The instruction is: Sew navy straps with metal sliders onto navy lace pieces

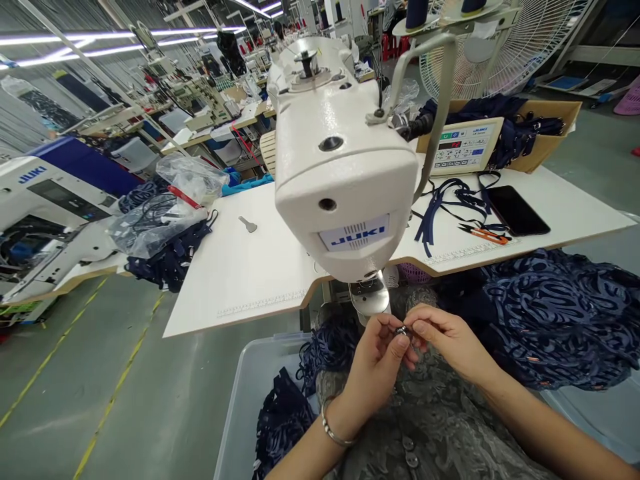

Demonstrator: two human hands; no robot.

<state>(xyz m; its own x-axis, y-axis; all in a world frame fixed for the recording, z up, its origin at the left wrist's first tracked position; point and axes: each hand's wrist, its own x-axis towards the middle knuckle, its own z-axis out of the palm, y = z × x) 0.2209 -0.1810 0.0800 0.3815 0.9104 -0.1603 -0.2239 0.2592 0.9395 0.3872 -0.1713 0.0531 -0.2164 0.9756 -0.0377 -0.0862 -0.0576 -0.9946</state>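
Note:
A small dark shiny piece (401,330), perhaps a strap fitting, sits between my fingertips; its exact kind is too small to tell. My left hand (377,363), with a bangle on its wrist, is closed and pinches the piece between thumb and fingers. From the other side my right hand (453,340) is closed too, its thumb and forefinger meeting at the same piece. Both hands are over my lap, just in front of the sewing machine's arm end (371,300). Above them rises the white sewing machine head (345,180).
On the white table (255,267) lie a small metal key-like tool (248,225), navy straps (440,207), orange thread snips (484,233) and a phone (517,210). Navy strap bundles (565,313) heap at right. A plastic bin (239,393) stands at lower left. A control panel (465,147) stands behind.

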